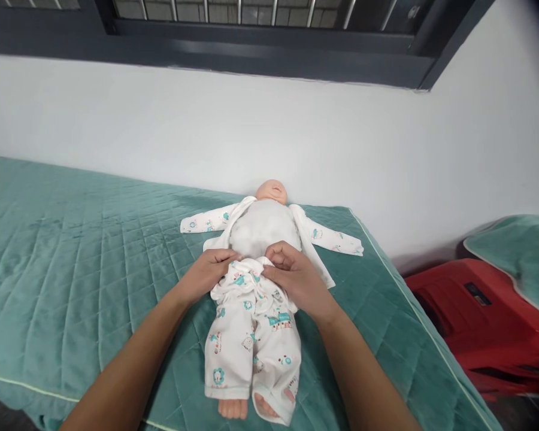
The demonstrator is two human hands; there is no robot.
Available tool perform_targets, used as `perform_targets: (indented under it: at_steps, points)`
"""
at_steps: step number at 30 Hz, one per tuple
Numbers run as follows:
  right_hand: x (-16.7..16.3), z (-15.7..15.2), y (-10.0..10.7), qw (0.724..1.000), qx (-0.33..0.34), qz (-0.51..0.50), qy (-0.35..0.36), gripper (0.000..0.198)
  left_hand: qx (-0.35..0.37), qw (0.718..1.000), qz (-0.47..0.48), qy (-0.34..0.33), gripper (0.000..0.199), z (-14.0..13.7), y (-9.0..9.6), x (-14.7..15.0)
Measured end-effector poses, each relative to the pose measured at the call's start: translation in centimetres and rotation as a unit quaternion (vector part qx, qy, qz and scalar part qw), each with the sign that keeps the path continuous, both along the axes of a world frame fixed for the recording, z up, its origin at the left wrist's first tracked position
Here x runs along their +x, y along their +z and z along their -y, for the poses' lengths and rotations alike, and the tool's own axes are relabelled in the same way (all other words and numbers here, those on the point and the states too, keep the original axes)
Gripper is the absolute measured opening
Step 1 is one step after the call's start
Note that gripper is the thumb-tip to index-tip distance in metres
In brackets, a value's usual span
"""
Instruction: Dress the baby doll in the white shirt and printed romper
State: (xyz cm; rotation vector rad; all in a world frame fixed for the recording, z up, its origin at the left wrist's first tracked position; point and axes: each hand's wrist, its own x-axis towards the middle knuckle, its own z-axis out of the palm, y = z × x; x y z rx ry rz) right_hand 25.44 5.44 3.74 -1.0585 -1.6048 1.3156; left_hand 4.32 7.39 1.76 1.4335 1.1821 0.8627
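Observation:
A baby doll [266,226] lies on its back on a green quilted cover, head toward the wall and feet toward me. White printed trousers [233,341] cover its legs, with the cloth bunched at the waist and the toes showing below the cuffs. A white printed jacket [330,237] hangs open beneath the doll, sleeves spread to both sides. At the waistband's left side my left hand [211,272] is closed on the trousers. My right hand [296,278] pinches the waistband near the middle, thumb against the fingers.
The green quilted cover [94,257] spreads far to the left and ends in a piped edge on the right. Behind it rises a white wall [197,131] below a dark window frame [269,54]. A red plastic chair [489,317] with green cloth [521,251] over it stands at the right.

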Motion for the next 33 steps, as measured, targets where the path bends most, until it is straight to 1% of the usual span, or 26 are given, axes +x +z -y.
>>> perform_targets:
  at_steps: [3, 6, 9, 11, 12, 14, 17, 20, 23, 25, 28, 30, 33]
  points:
    - [0.1, -0.3, -0.3, 1.000, -0.008, -0.008, 0.009, 0.012, 0.021, 0.996, -0.023, -0.086, 0.025, 0.2, 1.1, -0.2]
    - [0.4, -0.5, -0.6, 1.000, -0.019, -0.007, -0.004, 0.014, 0.050, 0.980, -0.069, -0.177, 0.026, 0.6, 2.9, -0.4]
    - [0.6, -0.6, -0.8, 0.999, -0.031, -0.005, -0.017, 0.017, 0.077, 0.964, -0.117, -0.225, 0.031, 0.7, 4.8, 0.0]
    - [0.8, -0.6, -0.8, 0.999, -0.035, -0.016, -0.017, 0.019, 0.097, 0.957, -0.140, -0.237, 0.033, 0.5, 5.9, 0.6]
    - [0.9, -0.6, -0.8, 0.999, -0.037, -0.030, -0.016, 0.019, 0.103, 0.957, -0.141, -0.232, 0.034, 0.2, 6.3, 0.9]
    - [1.2, -0.6, -0.4, 0.996, -0.042, -0.078, -0.012, 0.021, 0.100, 0.970, -0.108, -0.195, 0.036, -0.5, 7.0, 1.4]
    - [2.1, -0.7, 0.2, 0.983, -0.054, -0.176, -0.021, 0.028, 0.060, 0.992, 0.029, -0.104, 0.032, -1.9, 7.1, 2.0]
    - [3.2, -1.1, 0.4, 0.971, -0.063, -0.226, -0.051, 0.034, 0.026, 0.987, 0.158, 0.003, 0.030, -3.3, 6.1, 2.0]
    - [4.2, -1.5, 0.3, 0.972, -0.075, -0.211, -0.070, 0.033, -0.004, 0.971, 0.224, 0.079, 0.031, -4.1, 4.2, 1.7]
    - [4.6, -1.8, 0.2, 0.975, -0.080, -0.188, -0.085, 0.030, -0.021, 0.960, 0.261, 0.103, 0.030, -4.3, 2.8, 1.2]
    - [5.2, -2.3, 0.1, 0.974, -0.074, -0.168, -0.134, 0.031, -0.040, 0.945, 0.303, 0.113, 0.029, -4.8, 1.0, 0.4]
    - [5.5, -2.6, -0.1, 0.969, -0.067, -0.176, -0.160, 0.034, -0.056, 0.941, 0.314, 0.113, 0.030, -5.2, 0.0, 0.1]
    - [5.7, -3.2, -0.7, 0.966, -0.060, -0.187, -0.168, 0.039, -0.068, 0.943, 0.304, 0.116, 0.034, -5.9, -1.0, -0.1]
